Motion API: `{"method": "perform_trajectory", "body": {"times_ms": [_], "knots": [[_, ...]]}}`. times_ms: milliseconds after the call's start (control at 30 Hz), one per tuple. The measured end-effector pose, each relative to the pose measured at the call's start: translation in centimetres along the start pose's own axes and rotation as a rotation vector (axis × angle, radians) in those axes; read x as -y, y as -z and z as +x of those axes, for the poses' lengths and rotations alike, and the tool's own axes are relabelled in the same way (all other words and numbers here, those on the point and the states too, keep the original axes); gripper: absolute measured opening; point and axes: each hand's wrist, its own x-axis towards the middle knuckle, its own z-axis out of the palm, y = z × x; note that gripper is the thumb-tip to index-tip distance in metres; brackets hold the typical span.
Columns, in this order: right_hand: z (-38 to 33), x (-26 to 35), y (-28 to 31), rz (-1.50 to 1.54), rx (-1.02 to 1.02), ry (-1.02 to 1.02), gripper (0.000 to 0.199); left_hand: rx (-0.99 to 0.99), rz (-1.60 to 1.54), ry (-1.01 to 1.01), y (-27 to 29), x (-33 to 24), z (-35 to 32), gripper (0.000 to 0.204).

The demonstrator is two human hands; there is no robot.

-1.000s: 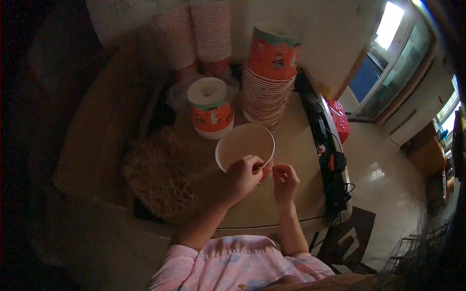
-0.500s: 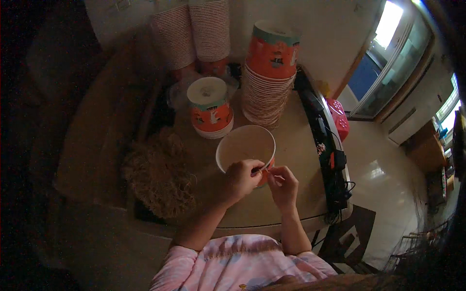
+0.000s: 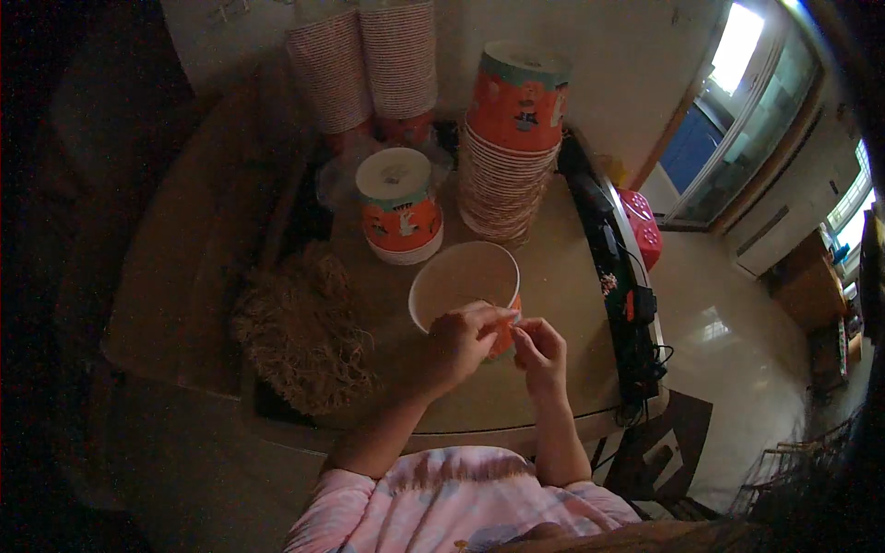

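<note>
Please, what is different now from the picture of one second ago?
The left hand has its fingers reaching further right, so its fingertips now almost meet those of the right hand, near the open paper tub. I cannot tell whether anything was gripped or released. The upside-down tubs, tall stack and fibre bundle stayed in place.

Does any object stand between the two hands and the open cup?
Nothing visible does. The left hand is at the near side of the open cup, with the right hand close beside. The short stack stands beyond the cup; the fibre bundle lies to the left.
</note>
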Motion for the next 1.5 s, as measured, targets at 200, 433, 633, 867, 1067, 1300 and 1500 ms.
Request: {"method": "perform_trajectory", "body": {"times_ms": [200, 433, 633, 867, 1067, 1300, 1500], "knots": [[0.1, -0.1, -0.5, 0.170, 0.012, 0.096, 0.009, 0.071, -0.009, 0.031, 0.5, -1.1, 0.3, 0.020], [-0.2, -0.1, -0.3, 0.091, -0.017, 0.120, 0.006, 0.054, 0.100, -0.067, 0.4, -0.9, 0.1, 0.018], [-0.2, -0.3, -0.4, -0.018, -0.004, 0.158, 0.005, -0.033, -0.005, 0.008, 0.2, -0.5, 0.0, 0.013], [0.4, -0.4, -1.1, -0.083, -0.045, 0.299, 0.008, -0.077, -0.081, 0.112, -0.4, 0.3, -0.1, 0.021], [0.4, -0.1, -1.2, -0.164, -0.014, 0.316, 0.006, 0.007, -0.032, 0.120, -0.1, 0.5, -0.2, 0.023], [0.5, -0.1, -1.1, -0.234, -0.002, 0.306, 0.007, 0.044, -0.013, 0.099, -0.1, 0.7, -0.3, 0.023], [0.6, -0.1, -1.0, -0.285, -0.027, 0.304, 0.007, 0.050, -0.006, 0.106, 0.0, 0.4, -0.2, 0.022]]}}
